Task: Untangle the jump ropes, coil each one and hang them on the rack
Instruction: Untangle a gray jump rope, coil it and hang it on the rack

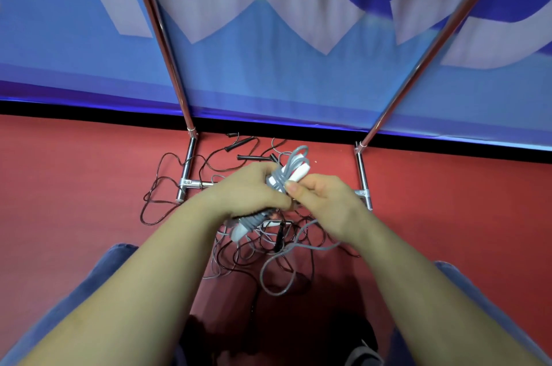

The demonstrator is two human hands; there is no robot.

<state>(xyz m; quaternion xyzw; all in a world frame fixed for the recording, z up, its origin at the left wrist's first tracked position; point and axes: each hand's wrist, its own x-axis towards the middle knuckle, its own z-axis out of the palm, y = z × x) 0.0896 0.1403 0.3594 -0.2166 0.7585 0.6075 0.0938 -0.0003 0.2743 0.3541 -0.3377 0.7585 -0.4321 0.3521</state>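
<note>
In the head view we hold the grey jump rope (294,170) up between both hands, above the red floor (74,186) and just in front of the rack (186,168). Our left hand (254,189) is wrapped around the bundle: the two white handles (295,176) lie side by side, long axis running from lower left to upper right, one end poking out below the palm and the other past the fingers. Several turns of grey cord already bind the handles. Our right hand (324,201) pinches the cord just beside that wrap, thumb on top, touching the left hand's fingertips.

From the pinch the loose grey tail (282,270) drops down toward us and loops on the floor between our knees, so the slack lies below and nearer than the hands, on the right hand's side. We judge the next turn calls for the right hand to draw that tail up and around the handles across their long axis, while the left keeps them steady.

The black ropes (185,186) are still tangled on the floor around the rack's feet, some under our hands, with black handles (254,157) near the rack's far edge, by the blue banner (268,76). Nothing hangs on the rack's uprights that we can see.
</note>
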